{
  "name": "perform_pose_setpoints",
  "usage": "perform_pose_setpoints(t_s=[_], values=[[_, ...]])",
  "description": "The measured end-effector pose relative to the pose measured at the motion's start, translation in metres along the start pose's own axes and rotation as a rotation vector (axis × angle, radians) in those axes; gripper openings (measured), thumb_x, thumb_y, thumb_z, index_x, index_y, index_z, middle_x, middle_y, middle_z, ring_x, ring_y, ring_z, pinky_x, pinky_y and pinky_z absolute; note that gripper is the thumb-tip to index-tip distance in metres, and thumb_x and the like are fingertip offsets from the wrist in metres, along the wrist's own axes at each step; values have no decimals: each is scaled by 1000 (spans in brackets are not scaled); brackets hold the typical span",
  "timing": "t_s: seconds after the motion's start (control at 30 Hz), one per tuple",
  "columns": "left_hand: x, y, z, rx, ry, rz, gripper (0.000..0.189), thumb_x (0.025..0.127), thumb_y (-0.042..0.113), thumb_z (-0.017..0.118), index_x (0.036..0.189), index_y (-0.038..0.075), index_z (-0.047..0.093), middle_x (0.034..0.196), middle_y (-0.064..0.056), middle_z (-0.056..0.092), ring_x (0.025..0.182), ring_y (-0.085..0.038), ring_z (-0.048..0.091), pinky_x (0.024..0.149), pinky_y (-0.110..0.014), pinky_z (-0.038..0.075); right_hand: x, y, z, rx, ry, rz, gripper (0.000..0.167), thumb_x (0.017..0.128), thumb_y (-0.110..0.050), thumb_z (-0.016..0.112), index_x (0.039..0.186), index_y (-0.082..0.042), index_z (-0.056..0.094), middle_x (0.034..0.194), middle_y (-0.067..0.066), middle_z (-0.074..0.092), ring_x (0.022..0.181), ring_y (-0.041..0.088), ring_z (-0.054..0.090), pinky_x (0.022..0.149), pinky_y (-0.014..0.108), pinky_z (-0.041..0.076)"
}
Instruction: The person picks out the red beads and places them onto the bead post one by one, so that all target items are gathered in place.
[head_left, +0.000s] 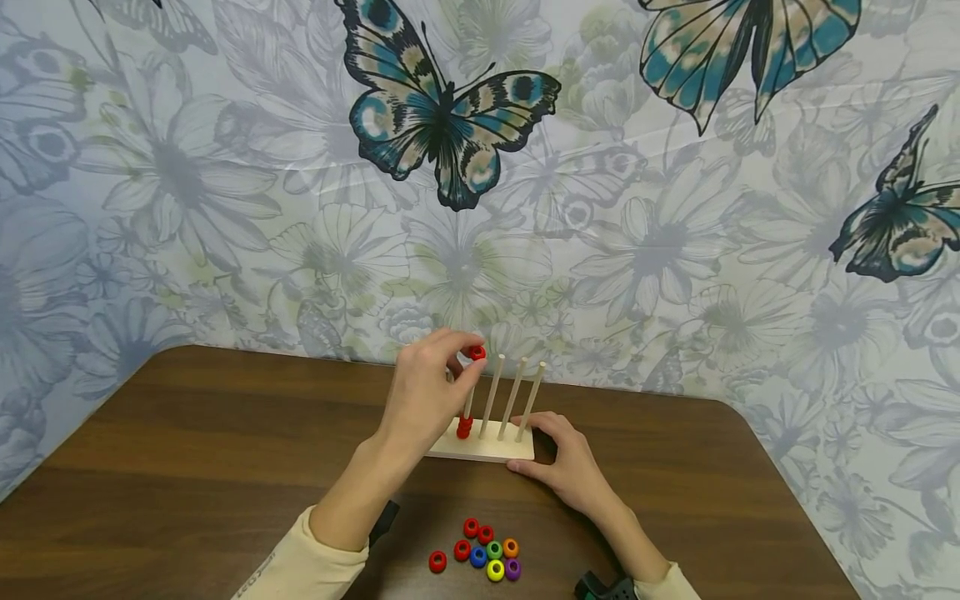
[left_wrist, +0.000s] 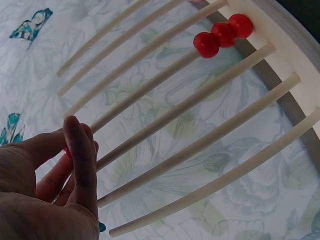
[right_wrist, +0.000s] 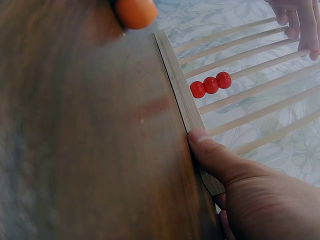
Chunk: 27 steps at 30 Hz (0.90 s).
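A pale wooden base point(head_left: 480, 451) carries a row of thin upright pegs point(head_left: 514, 398). Three red beads point(left_wrist: 223, 34) are stacked at the foot of a middle peg. At that peg's top, my left hand point(head_left: 426, 392) pinches another red bead point(head_left: 477, 352) between thumb and fingers; in the left wrist view the fingers mostly hide it. My right hand point(head_left: 572, 467) grips the right end of the base, its thumb point(right_wrist: 212, 152) along the near edge and its fingers behind.
Loose beads lie on the brown table point(head_left: 225, 467) in front of the base: several red ones point(head_left: 462, 550), plus blue point(head_left: 478, 557), green point(head_left: 494, 550), orange point(head_left: 511, 547), yellow point(head_left: 495, 571) and purple point(head_left: 513, 569). Behind the table hangs a butterfly-patterned backdrop point(head_left: 660, 242).
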<state>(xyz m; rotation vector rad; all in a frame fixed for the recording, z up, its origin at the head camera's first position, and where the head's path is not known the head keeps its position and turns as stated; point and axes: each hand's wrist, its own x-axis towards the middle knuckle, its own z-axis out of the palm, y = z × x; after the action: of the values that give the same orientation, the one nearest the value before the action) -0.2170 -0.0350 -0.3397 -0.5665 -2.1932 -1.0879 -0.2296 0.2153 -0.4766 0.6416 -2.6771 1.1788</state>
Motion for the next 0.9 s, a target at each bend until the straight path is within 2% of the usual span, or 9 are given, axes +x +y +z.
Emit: perform_pose_setpoints(t_s=[0.17,0.5,0.67,0.77,0.9], values=[[0,-1,0,8,-11,4,19,90,6,82,109,7,80,102,-5,79,66,-11,64,55,-23,49,0,0,-1,-1,-2,12,53,82,-43,90,130,-32,71,130,-15,68,128,14,58,112,53,46],[-2,-3,0,83,-31,15,22,91,10,82,113,10,80,98,-1,78,58,-6,52,55,-24,46,0,1,1,4,2,1,53,82,-41,91,129,-30,71,130,-16,68,128,15,58,111,53,46],[-3,-4,-2,53,-19,10,26,91,15,84,115,10,78,99,-4,77,55,-6,52,53,-23,46,0,1,1,13,-9,13,53,82,-41,91,130,-33,70,132,-14,68,129,16,57,112,55,45],[-3,-7,-1,12,4,46,26,91,15,84,114,9,77,101,-6,77,57,-7,59,54,-24,48,1,1,1,12,-11,15,52,82,-43,90,130,-34,70,132,-14,68,129,16,57,112,55,45],[-5,-11,3,-58,50,144,25,89,16,86,111,9,77,100,-4,77,60,-11,64,54,-28,52,0,-1,0,16,-11,21,52,82,-43,90,130,-34,70,132,-14,68,129,16,57,112,55,45]])
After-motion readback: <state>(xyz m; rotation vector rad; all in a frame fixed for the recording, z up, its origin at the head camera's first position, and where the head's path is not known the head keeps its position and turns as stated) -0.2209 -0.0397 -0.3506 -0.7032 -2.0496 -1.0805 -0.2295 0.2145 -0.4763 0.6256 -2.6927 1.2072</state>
